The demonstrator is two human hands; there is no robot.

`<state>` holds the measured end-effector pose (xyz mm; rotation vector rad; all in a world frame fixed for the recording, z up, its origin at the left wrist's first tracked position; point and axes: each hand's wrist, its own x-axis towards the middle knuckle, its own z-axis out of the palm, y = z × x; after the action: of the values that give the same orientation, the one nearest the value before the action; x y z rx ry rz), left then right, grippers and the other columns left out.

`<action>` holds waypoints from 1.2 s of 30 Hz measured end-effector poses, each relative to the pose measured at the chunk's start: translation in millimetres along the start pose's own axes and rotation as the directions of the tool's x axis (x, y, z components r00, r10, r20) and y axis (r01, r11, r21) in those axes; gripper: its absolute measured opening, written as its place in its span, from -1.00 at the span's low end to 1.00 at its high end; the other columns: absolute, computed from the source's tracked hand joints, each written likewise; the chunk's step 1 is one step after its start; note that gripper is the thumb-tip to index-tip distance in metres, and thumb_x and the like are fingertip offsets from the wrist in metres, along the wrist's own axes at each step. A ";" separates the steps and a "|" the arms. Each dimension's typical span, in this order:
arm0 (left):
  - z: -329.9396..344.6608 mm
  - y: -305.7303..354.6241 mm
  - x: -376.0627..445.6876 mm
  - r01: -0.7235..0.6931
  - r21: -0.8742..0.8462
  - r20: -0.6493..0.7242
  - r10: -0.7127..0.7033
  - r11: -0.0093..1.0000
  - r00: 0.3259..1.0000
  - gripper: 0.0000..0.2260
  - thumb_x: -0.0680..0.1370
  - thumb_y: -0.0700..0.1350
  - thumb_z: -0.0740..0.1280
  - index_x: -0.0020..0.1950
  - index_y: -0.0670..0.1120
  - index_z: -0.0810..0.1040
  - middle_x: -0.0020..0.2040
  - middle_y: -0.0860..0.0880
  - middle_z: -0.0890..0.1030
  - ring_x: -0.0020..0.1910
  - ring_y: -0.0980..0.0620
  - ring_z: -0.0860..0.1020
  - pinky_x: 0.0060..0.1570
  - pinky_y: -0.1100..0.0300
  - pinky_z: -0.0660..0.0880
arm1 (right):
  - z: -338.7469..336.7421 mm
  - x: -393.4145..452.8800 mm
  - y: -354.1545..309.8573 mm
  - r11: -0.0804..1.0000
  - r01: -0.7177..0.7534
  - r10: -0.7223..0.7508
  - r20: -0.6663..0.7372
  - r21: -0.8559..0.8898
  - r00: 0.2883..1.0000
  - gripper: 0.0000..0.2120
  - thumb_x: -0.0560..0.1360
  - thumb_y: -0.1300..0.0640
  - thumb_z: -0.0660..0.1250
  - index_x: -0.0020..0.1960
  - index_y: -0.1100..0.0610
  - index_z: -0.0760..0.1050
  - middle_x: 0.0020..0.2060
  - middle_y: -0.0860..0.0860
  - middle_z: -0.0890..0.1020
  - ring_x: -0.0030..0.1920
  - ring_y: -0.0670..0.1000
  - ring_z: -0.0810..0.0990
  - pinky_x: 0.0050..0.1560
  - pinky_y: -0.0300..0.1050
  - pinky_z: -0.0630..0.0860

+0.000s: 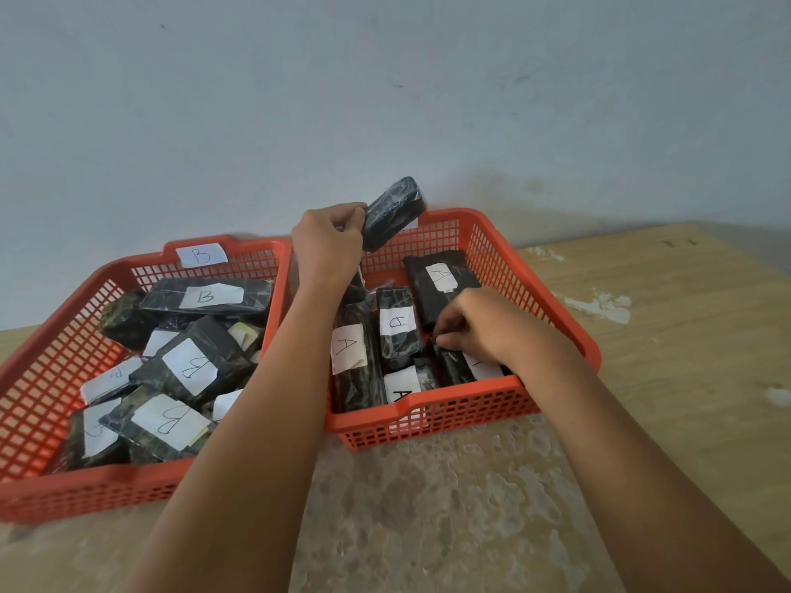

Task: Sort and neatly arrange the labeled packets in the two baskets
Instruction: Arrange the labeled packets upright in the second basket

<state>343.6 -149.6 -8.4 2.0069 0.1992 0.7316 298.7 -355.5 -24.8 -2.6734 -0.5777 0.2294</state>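
Note:
Two orange mesh baskets stand side by side on the table. The left basket (55,318), tagged B on its back rim, holds several dark packets with white B labels in a loose heap. The right basket (505,267) holds several dark packets labeled A lying lengthwise. My left hand (327,246) holds a dark packet (394,214) up above the back of the right basket, its label hidden. My right hand (479,331) reaches into the right basket and pinches the end of a packet (460,365) at its front right.
A pale wall rises directly behind both baskets. The worn wooden table (667,318) extends to the right and toward me, with chipped patches on its surface.

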 end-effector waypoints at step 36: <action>4.6 1.8 -3.0 -0.032 0.058 0.061 0.028 0.998 0.998 -0.80 0.66 -0.09 0.34 0.22 -0.01 0.72 0.02 0.02 0.74 -0.18 0.12 0.65 -0.43 0.50 0.44 | -16.0 -20.5 19.3 0.989 -0.067 0.035 0.241 0.128 0.970 -0.23 0.39 0.11 0.58 0.47 -0.29 0.35 0.57 -0.13 0.23 0.52 0.02 0.31 0.41 0.10 0.41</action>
<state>343.6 -155.2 -9.8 2.0887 0.1575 0.6906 291.0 -385.9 -16.6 -2.5480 -0.5434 0.5897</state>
